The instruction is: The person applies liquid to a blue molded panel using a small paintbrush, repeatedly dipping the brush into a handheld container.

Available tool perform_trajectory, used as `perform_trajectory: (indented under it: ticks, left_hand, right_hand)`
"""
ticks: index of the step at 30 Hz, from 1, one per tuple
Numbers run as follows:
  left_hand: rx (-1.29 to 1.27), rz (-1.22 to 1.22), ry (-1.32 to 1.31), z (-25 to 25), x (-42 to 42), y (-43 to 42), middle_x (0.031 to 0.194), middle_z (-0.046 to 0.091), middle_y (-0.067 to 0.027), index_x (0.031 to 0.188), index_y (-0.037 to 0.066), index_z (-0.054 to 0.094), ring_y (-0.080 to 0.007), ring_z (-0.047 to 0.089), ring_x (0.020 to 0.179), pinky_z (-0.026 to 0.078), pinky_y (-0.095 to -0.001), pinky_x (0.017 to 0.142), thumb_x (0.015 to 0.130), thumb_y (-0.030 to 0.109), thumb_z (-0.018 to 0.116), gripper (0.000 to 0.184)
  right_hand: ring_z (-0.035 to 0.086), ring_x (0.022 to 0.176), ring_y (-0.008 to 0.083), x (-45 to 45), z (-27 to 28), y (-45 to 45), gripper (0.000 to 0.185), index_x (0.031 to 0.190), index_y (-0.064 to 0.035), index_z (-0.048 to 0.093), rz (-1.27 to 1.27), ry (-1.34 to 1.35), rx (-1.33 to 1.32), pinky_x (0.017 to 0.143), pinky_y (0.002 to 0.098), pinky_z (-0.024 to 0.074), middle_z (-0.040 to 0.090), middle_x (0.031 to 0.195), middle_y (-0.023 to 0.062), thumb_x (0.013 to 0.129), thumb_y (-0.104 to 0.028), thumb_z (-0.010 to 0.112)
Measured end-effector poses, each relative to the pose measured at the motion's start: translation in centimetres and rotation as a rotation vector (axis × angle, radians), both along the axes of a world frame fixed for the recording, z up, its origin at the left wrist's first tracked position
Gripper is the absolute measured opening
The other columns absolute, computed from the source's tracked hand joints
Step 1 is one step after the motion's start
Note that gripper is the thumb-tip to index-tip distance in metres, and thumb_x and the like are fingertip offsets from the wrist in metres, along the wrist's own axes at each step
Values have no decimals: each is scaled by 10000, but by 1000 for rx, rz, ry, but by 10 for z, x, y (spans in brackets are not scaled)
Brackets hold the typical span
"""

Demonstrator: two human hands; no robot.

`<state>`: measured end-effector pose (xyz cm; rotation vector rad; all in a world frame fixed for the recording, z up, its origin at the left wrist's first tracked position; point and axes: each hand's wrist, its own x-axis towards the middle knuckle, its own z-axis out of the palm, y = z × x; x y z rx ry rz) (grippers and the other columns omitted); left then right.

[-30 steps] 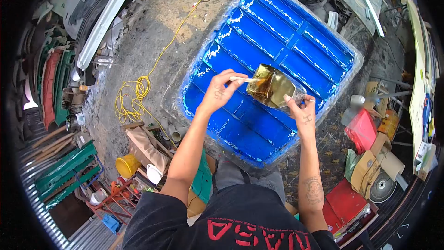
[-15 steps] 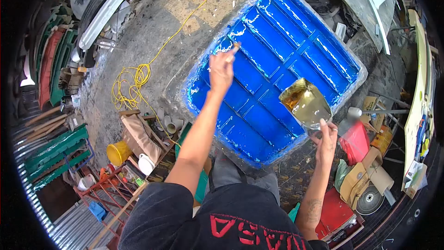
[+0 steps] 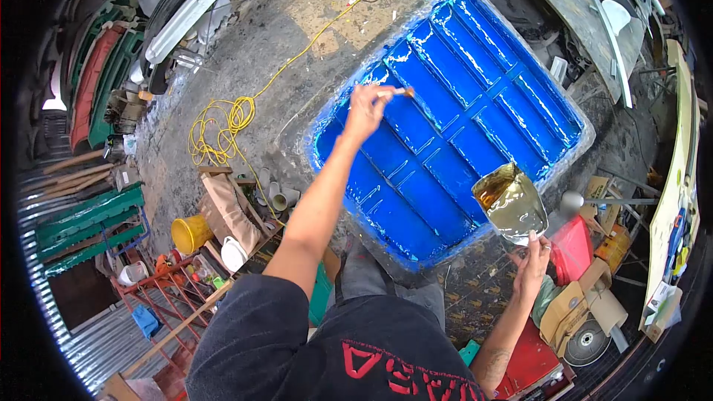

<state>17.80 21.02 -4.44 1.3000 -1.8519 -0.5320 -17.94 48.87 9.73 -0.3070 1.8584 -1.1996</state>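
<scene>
Left hand (image 3: 366,113) grasps a slim, pale-handled, brown-tipped brush (image 3: 397,92) over the left part of a large, glossy blue, ribbed rectangular tray (image 3: 427,212). Right hand (image 3: 532,261) grips a shiny, gold-toned, open-topped container (image 3: 518,212) by its near end, at the tray's near-right edge.

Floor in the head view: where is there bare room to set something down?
Bare floor shows between the yellow cord and blue tray, and left of the cord's coil. It's crowded around the yellow bucket and cardboard.
</scene>
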Motion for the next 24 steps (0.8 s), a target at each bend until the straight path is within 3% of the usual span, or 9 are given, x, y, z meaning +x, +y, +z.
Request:
perform_trajectory:
  ticks: [4, 12, 15, 18, 21, 22, 23, 24]
  left_hand:
    - [-176, 283, -43, 14, 14, -26, 883, 660, -98, 970, 86, 716, -304, 536, 806, 414, -410, 757, 864, 85, 625, 140]
    - [-23, 130, -87, 7, -86, 88, 879, 605, -54, 1143, 161, 669, -277, 501, 838, 384, -415, 753, 873, 64, 596, 296]
    - [66, 65, 3, 22, -103, 108, 902, 658, -61, 1013, 87, 709, -269, 523, 834, 399, -381, 777, 873, 103, 618, 168]
    - [59, -23, 47, 25, -90, 83, 892, 676, -74, 959, 75, 717, -275, 536, 802, 408, -384, 768, 882, 117, 609, 139]
    - [-59, 50, 15, 0, -53, 26, 794, 672, -130, 875, 60, 714, -317, 604, 699, 466, -414, 647, 869, 125, 612, 121]
    - [-40, 98, 120, 16, -43, 12, 766, 671, -148, 846, 48, 709, -326, 631, 674, 482, -414, 622, 854, 109, 619, 109]
    - [-36, 119, 83, 6, -27, -8, 886, 709, -108, 835, 101, 690, -285, 643, 829, 457, -417, 811, 843, 60, 610, 91]
    - [-114, 162, 8, 20, -16, -19, 871, 699, -100, 888, 106, 703, -307, 627, 844, 450, -419, 840, 857, 50, 596, 125]
  right_hand:
    - [511, 985, 150, 2, 8, 8, 494, 1145, -108, 425, -16, 18, -7, 759, 383, 453, 556, 1085, 27, 838, -371, 709]
    - [491, 1016, 146, -10, 4, 27, 495, 1164, -103, 418, -58, 0, -52, 727, 382, 479, 535, 1095, 24, 849, -356, 704]
    - [514, 970, 125, -12, 9, 32, 479, 1167, -105, 419, -82, -24, -48, 681, 334, 478, 549, 1073, 13, 857, -342, 697]
    - [515, 979, 119, -15, 11, 40, 472, 1165, -107, 419, -90, -21, -70, 665, 318, 472, 549, 1079, 11, 859, -335, 696]
    - [514, 1000, 124, -14, 14, 53, 456, 1161, -111, 417, -116, -7, -80, 706, 346, 465, 551, 1096, 14, 865, -328, 689]
    - [514, 1000, 127, -13, 14, 58, 458, 1162, -110, 416, -131, 0, -82, 715, 354, 464, 551, 1103, 18, 866, -328, 688]
    - [514, 1000, 127, -10, 16, 61, 458, 1162, -110, 416, -147, 2, -85, 715, 354, 464, 551, 1103, 18, 866, -328, 688]
    - [515, 1018, 135, -6, 19, 66, 454, 1167, -107, 414, -173, 11, -73, 725, 367, 468, 553, 1113, 26, 872, -325, 681]
